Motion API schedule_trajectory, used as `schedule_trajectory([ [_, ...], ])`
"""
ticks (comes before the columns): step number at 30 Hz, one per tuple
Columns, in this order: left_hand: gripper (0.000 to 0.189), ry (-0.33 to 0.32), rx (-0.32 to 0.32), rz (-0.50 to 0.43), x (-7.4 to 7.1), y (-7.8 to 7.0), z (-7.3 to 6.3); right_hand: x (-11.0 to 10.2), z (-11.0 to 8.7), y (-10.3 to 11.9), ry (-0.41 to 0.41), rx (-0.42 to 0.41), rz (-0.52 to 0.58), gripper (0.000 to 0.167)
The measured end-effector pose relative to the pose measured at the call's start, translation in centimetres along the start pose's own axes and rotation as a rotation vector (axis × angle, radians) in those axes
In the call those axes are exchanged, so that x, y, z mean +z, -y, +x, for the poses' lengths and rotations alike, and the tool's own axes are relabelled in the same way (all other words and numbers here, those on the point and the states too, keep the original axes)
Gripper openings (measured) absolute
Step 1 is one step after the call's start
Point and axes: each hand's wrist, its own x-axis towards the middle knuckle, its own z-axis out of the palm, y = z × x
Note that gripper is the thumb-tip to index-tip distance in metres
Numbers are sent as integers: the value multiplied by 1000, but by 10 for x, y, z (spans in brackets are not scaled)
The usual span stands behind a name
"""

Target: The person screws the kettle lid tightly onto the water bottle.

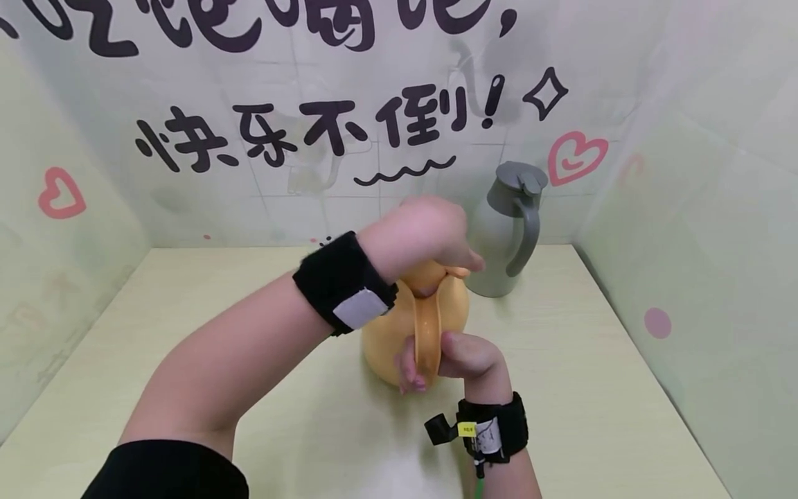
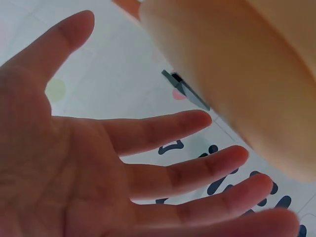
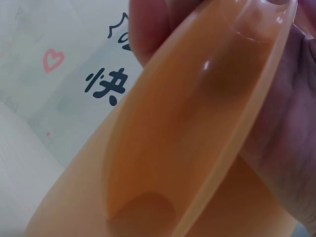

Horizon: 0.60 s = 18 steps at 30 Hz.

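An orange jug [image 1: 388, 346] stands on the table with its handle [image 1: 427, 333] facing me. My right hand [image 1: 470, 353] grips that handle, fingers passing through it and curling round; in the right wrist view the hollow inner side of the handle [image 3: 182, 118] fills the middle. My left hand [image 1: 420, 225] is bent over the top of the jug and covers much of it in the head view. In the left wrist view its fingers [image 2: 168, 133] are spread and nearly straight, palm showing, beside the jug's wall [image 2: 247, 89].
A grey-green thermos jug [image 1: 492, 235] with a dark grey lid and handle stands behind, to the right of the orange one. The pale table [image 1: 561, 388] ends at a back wall [image 1: 299, 215] with black lettering, and side panels rise left and right.
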Motion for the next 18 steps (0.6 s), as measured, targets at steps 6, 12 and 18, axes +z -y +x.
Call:
schedule_trajectory([
  [6, 38, -19, 11, 69, 3, 0, 1, 1, 1, 1, 6, -4, 11, 73],
  [12, 37, -10, -15, 106, 4, -1, 6, 0, 1, 1, 5, -17, -3, 72],
  [18, 39, 28, -85, 192, 4, -8, 12, -1, 1, 2, -10, -20, 4, 72],
])
